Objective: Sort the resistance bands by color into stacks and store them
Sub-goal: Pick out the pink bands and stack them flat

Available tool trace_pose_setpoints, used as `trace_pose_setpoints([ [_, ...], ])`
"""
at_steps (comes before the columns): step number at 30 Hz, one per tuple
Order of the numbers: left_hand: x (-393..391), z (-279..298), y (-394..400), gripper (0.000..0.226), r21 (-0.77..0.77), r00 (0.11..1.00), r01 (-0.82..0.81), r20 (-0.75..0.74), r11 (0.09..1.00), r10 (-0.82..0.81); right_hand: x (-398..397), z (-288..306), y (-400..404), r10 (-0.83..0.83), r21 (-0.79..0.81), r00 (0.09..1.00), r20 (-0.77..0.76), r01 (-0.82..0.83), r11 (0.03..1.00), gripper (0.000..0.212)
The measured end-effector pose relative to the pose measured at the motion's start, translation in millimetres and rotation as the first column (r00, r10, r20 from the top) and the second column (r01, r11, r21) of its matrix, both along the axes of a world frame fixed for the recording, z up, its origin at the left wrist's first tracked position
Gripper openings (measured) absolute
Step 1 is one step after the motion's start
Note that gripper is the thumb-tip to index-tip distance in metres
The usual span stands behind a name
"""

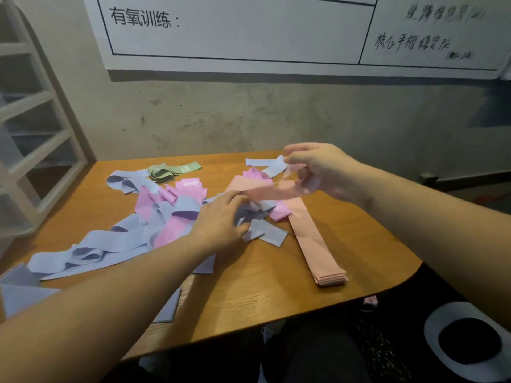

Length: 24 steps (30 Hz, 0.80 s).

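Shelf unit: a white open-framed shelf unit (36, 139) stands at the far left, against the wall beside the table.
Lavender bands: unsorted lavender bands (91, 244) sprawl loose and looped over the left half of the wooden table (249, 294), some running off its near-left edge.
Green band: one green band (174, 170) lies folded near the back edge, apart from any stack.
Pink bands: bright pink bands (177, 194) are tangled with lavender ones in the middle heap.
Left hand: the left hand (221, 219) rests on the middle heap, fingertips pinching one end of a peach band (265, 192).
Right hand: the right hand (318, 172) is raised above the table, fingers curled round the other end of that band, which spans between the hands.
Peach stack: a neat peach stack (312, 239) lies flat to the right, the only colour stacked.
Progress: early by my judgement; three colours remain unsorted and nothing looks stored.
Room: bare concrete wall (249, 120), with a white board (249, 31) of Chinese writing above.
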State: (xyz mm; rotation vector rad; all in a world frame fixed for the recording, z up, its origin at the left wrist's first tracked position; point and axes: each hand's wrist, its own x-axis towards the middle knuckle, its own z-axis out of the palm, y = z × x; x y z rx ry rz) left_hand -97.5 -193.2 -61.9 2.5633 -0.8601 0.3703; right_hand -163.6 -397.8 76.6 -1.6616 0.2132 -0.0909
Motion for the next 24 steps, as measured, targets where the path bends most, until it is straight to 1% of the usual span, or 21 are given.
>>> trace_pose_setpoints([
  [1, 3, -1, -1, 0.051, 0.028, 1.0, -0.001, -0.002, 1.0, 0.001, 2, -2, -4, 0.01, -0.142, 0.995, -0.102, -0.024, 0.99, 0.033],
  [2, 7, -2, -2, 0.054, 0.057, 1.0, 0.0, 0.003, 0.998, 0.0, 4, -5, -8, 0.02, -0.287, 0.977, -0.211, -0.081, 0.954, 0.039],
  [3, 10, -3, -3, 0.055, 0.083, 1.0, 0.001, 0.016, 0.997, -0.003, 7, -8, -12, 0.02, -0.427, 0.95, -0.311, -0.158, 0.89, 0.047],
  [4, 13, -3, -2, 0.056, 0.105, 0.999, 0.003, 0.032, 0.994, -0.007, 9, -11, -15, 0.003, -0.555, 0.922, -0.388, -0.236, 0.798, 0.054],
  [5, 16, -2, -2, 0.057, 0.129, 0.999, 0.006, 0.042, 0.992, -0.011, 10, -13, -18, -0.023, -0.657, 0.903, -0.43, -0.295, 0.694, 0.056],
  [6, 19, -2, 0, 0.057, 0.16, 0.999, 0.008, 0.048, 0.987, -0.016, 11, -15, -20, -0.044, -0.723, 0.894, -0.447, -0.332, 0.606, 0.054],
  [7, 23, -2, 1, 0.055, 0.198, 0.998, 0.009, 0.06, 0.98, -0.021, 12, -17, -22, -0.054, -0.754, 0.886, -0.46, -0.358, 0.551, 0.049],
  [8, 27, -2, 2, 0.053, 0.236, 0.996, 0.011, 0.08, 0.972, -0.031, 14, -19, -24, -0.051, -0.754, 0.877, -0.479, -0.381, 0.536, 0.044],
  [9, 31, -3, 3, 0.05, 0.269, 0.994, 0.017, 0.103, 0.963, -0.047, 16, -21, -25, -0.04, -0.735, 0.864, -0.502, -0.402, 0.546, 0.041],
  [11, 37, -2, 2, 0.044, 0.32, 0.986, 0.036, 0.143, 0.947, -0.086, 21, -24, -26, -0.025, -0.694, 0.828, -0.56, -0.452, 0.56, 0.044],
  [13, 41, 0, 0, 0.04, 0.354, 0.982, 0.053, 0.152, 0.934, -0.113, 26, -30, -29, -0.038, -0.687, 0.796, -0.605, -0.497, 0.53, 0.049],
  [14, 44, 1, -1, 0.037, 0.361, 0.98, 0.07, 0.149, 0.93, -0.131, 27, -33, -30, -0.042, -0.694, 0.794, -0.607, -0.504, 0.514, 0.048],
  [15, 46, 2, -1, 0.034, 0.356, 0.978, 0.094, 0.14, 0.93, -0.153, 28, -35, -31, -0.024, -0.702, 0.809, -0.588, -0.495, 0.512, 0.04],
  [16, 48, 2, 0, 0.031, 0.335, 0.977, 0.116, 0.13, 0.935, -0.168, 27, -35, -31, 0.015, -0.702, 0.838, -0.545, -0.466, 0.539, 0.028],
  [17, 50, 2, 2, 0.029, 0.308, 0.977, 0.129, 0.122, 0.942, -0.174, 27, -36, -32, 0.063, -0.683, 0.873, -0.484, -0.422, 0.596, 0.018],
  [19, 55, 0, 7, 0.028, 0.281, 0.978, 0.138, 0.111, 0.95, -0.175, 31, -38, -38, 0.124, -0.598, 0.941, -0.316, -0.299, 0.744, 0.012],
  [21, 58, -3, 14, 0.031, 0.291, 0.979, 0.146, 0.097, 0.945, -0.181, 35, -41, -43, 0.074, -0.468, 0.987, -0.146, -0.135, 0.873, 0.011],
  [22, 58, -4, 17, 0.035, 0.293, 0.979, 0.148, 0.092, 0.944, -0.182, 37, -42, -45, 0.026, -0.392, 0.997, -0.078, -0.055, 0.918, 0.01],
  [23, 58, -3, 20, 0.038, 0.289, 0.979, 0.146, 0.093, 0.946, -0.179, 40, -42, -47, -0.023, -0.324, 1.0, -0.022, 0.014, 0.946, 0.01],
  [24, 57, -2, 23, 0.04, 0.278, 0.98, 0.135, 0.101, 0.951, -0.169, 42, -43, -48, -0.064, -0.291, 0.998, 0.024, 0.068, 0.954, 0.009],
])
